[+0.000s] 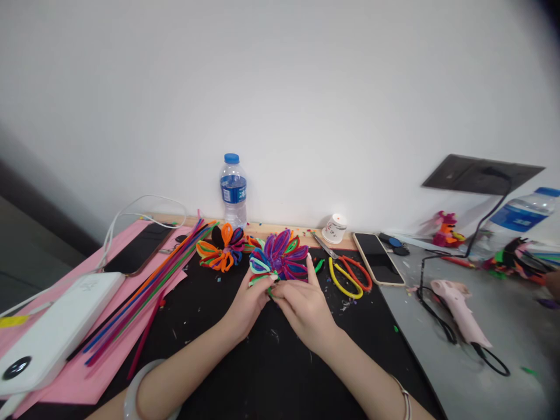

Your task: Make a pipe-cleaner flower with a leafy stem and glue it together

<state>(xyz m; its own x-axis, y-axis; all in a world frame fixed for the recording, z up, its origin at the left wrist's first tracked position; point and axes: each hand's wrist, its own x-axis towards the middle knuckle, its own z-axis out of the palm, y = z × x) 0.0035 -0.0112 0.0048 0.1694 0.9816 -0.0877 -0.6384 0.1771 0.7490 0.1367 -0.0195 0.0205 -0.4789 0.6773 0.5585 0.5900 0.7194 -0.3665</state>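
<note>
In the head view, both hands meet at the middle of the desk (pixel 271 379) around a fuzzy flower (pixel 282 251), its looped petals of soft chenille stem in purple, blue, green and red. The left hand (pixel 248 302) grips it low on the left, thumb pressed near its base; the right hand (pixel 306 306) pinches just below the petals, its fingers curled and one finger raised beside them. What the fingertips close on underneath is partly hidden.

Just left of it lies a second flower (pixel 224 248) – rounded loops, mostly orange, some black and purple. Further left, a loose bundle of long, straight chenille stems (pixel 144 283) slants across a smooth pink sheet (pixel 105 361), with a glossy white power bank (pixel 61 332) and a dark phone (pixel 139 249) near it.

Behind stands a clear plastic bottle (pixel 233 189) with a blue cap. To the right are scissors (pixel 347 277) with one yellow and one red looped handle, a white cup (pixel 335 227) upside down, and a flat, pale-edged phone (pixel 378 259). On the grey surface beyond lies a pink pistol-shaped tool (pixel 461 312) – smooth-bodied, with a black cord.
</note>
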